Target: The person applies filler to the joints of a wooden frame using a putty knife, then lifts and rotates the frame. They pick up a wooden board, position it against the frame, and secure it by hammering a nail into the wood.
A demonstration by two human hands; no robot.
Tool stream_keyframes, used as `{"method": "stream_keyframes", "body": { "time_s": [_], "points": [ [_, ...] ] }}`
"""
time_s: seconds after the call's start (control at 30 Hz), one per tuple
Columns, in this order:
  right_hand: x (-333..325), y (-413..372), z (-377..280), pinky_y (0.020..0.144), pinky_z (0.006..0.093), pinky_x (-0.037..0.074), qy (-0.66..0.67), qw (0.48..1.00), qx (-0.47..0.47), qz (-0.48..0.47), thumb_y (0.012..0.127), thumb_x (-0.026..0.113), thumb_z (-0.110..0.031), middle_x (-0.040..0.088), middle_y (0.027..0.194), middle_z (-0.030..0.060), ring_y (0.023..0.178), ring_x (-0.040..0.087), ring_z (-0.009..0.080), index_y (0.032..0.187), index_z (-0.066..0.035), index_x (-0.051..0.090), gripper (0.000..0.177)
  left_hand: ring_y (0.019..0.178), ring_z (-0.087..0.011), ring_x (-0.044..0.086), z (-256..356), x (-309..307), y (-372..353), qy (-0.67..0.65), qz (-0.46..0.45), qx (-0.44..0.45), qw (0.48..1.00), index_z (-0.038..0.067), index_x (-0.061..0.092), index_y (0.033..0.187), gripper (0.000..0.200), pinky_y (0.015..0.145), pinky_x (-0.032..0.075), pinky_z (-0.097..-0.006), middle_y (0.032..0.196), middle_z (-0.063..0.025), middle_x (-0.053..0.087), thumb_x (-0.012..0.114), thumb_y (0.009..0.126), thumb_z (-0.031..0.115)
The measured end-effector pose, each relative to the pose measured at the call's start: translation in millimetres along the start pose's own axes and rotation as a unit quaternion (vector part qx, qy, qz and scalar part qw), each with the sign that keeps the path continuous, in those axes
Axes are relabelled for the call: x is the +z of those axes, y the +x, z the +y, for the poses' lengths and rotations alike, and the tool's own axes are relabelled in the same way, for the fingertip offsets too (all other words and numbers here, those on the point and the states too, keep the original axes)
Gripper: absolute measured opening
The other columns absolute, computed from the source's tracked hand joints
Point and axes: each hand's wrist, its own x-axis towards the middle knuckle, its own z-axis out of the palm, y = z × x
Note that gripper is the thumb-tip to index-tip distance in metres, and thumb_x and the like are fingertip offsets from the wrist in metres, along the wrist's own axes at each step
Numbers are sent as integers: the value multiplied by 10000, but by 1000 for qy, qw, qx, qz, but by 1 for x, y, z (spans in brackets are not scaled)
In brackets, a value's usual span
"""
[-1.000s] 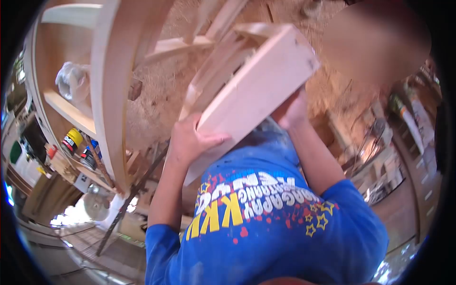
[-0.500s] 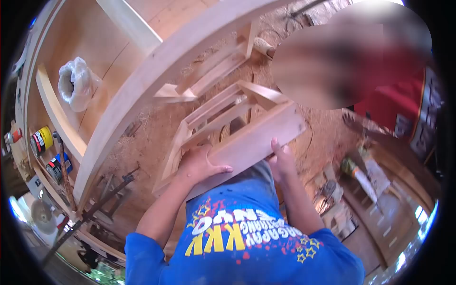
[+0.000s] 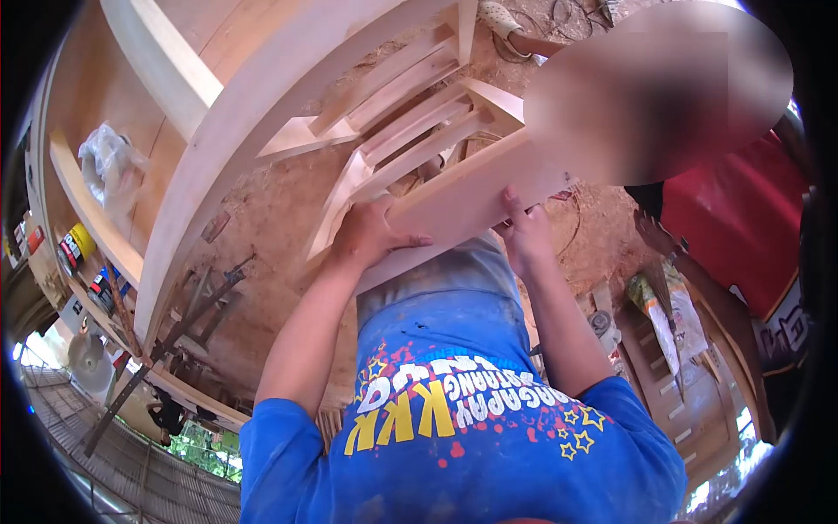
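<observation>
- While the left hand (image 3: 371,234) grips the wooden frame (image 3: 467,196) over its upper edge, the right hand (image 3: 528,234) clasps its lower edge, thumb laid on the broad face.
- The frame slants just beyond the blue shirt (image 3: 506,437).
- A yellow can (image 3: 78,243) is well apart, at far left.

One curved wooden frame (image 3: 202,162), brown-panelled, carries a crumpled clear plastic bag (image 3: 109,162) inside; one earthen floor (image 3: 288,223), reddish brown, carries loose dark cable (image 3: 563,19).
</observation>
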Motion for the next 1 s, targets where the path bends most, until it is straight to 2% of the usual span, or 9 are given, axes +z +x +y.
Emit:
{"method": "stream_keyframes", "body": {
  "time_s": [0.37, 0.57, 0.67, 0.73, 0.77, 0.87, 0.9, 0.93, 1.0],
  "points": [
    [9, 67, -37, 1003, 489, 564, -34, 999, -31, -22, 1015, 677, -376, 608, 1275, 173, 1174, 641, 302, 1374, 50, 491, 587, 957, -354, 742, -1, -18, 59, -100, 5, 18, 995, 2, 744, 1081, 849, 872, 568, -428, 997, -229, 754, 939, 543, 630],
    [34, 83, -56, 1002, 481, 567, -34, 997, -55, -41, 1037, 647, -328, 610, 1269, 185, 1159, 652, 306, 1368, 71, 491, 541, 989, -350, 738, 3, -54, 72, -14, -6, -27, 1000, 43, 725, 1164, 910, 884, 568, -425, 1054, -197, 756, 904, 556, 695],
    [53, 92, -64, 1005, 474, 569, -44, 995, -60, -59, 1044, 633, -336, 609, 1278, 190, 1187, 647, 305, 1380, 74, 484, 551, 1085, -324, 711, 4, -62, 61, 2, 124, -24, 992, 67, 691, 1231, 932, 962, 536, -444, 1116, -172, 743, 880, 577, 704],
    [68, 95, -73, 1006, 469, 570, -55, 995, -53, -70, 1047, 626, -352, 609, 1284, 191, 1207, 642, 304, 1384, 76, 482, 563, 1174, -332, 652, -1, -37, 39, 67, 357, 63, 929, 78, 663, 1268, 835, 1060, 473, -473, 1268, -162, 664, 861, 662, 617],
    [68, 100, -72, 1001, 468, 577, -52, 995, -42, -77, 1050, 619, -367, 587, 1324, 198, 1231, 634, 307, 1414, 76, 448, 599, 1207, -331, 627, 2, -18, 18, 87, 404, 94, 906, 77, 656, 1276, 792, 1068, 463, -481, 1306, -158, 637, 857, 693, 574],
    [61, 96, -69, 1035, 489, 558, -69, 994, -55, -71, 1050, 614, -375, 560, 1358, 205, 1241, 622, 324, 1448, 78, 399, 640, 1303, -329, 554, -7, 48, -47, 29, 317, 92, 944, 75, 636, 1302, 668, 1093, 435, -503, 1420, -145, 557, 844, 785, 443],
    [52, 96, -66, 1056, 499, 542, -66, 994, -47, -75, 1055, 606, -366, 552, 1369, 206, 1255, 610, 330, 1459, 74, 382, 639, 1355, -289, 503, -19, 62, -60, -189, 199, -1, 962, 95, 616, 1331, 633, 1098, 420, -490, 1420, -118, 560, 822, 825, 415],
    [40, 96, -62, 1076, 509, 527, -65, 994, -39, -76, 1059, 599, -357, 544, 1381, 206, 1268, 598, 336, 1470, 71, 366, 637, 1406, -250, 451, -32, 75, -73, -377, 122, -134, 908, 115, 595, 1360, 601, 1102, 405, -478, 1421, -90, 563, 801, 865, 387],
    [29, 89, -58, 1106, 525, 499, -51, 996, -15, -74, 1057, 603, -343, 528, 1402, 191, 1295, 570, 341, 1485, 43, 352, 628, 1355, -187, 477, -113, 155, -66, -758, 91, -203, 613, 153, 578, 1353, 525, 1076, 403, -407, 1374, -30, 585, 772, 921, 380]
  ]
}}
